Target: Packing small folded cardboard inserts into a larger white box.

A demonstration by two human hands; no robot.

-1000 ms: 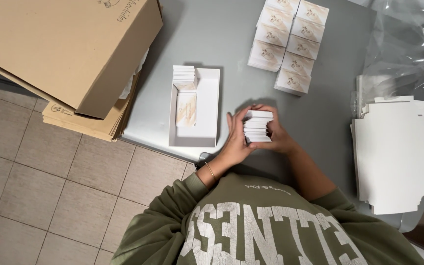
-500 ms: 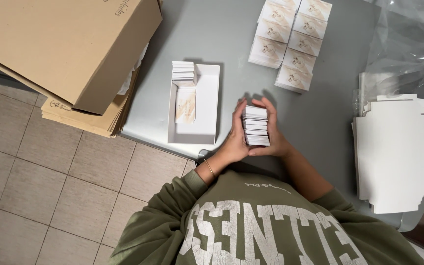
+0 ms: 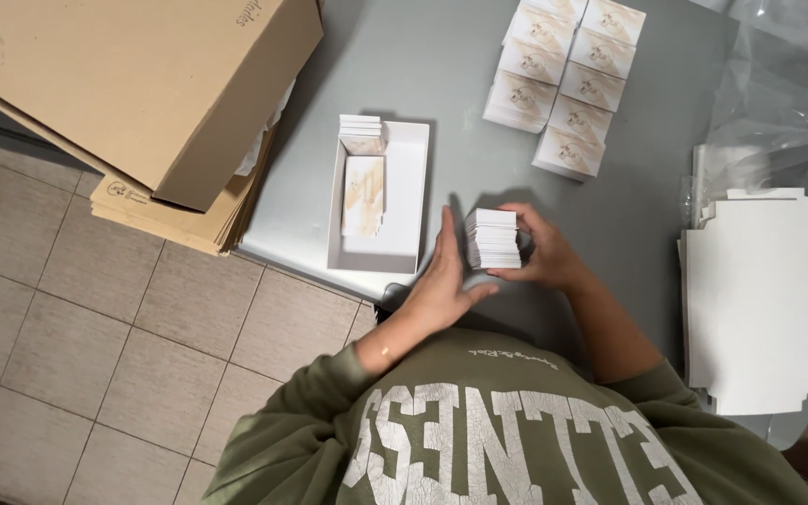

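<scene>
The right hand (image 3: 540, 257) curls its fingers round a thick stack of small white cards (image 3: 493, 239) on the grey table (image 3: 441, 84). The left hand (image 3: 443, 281), flat and open, presses the stack's side. At nine o'clock lies a shallow white box (image 3: 404, 201).

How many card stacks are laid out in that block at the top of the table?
8 show: the card stacks lie in two columns of four on the grey table, touching side by side. The topmost pair is cut by the frame edge, so more may lie beyond it.
</scene>
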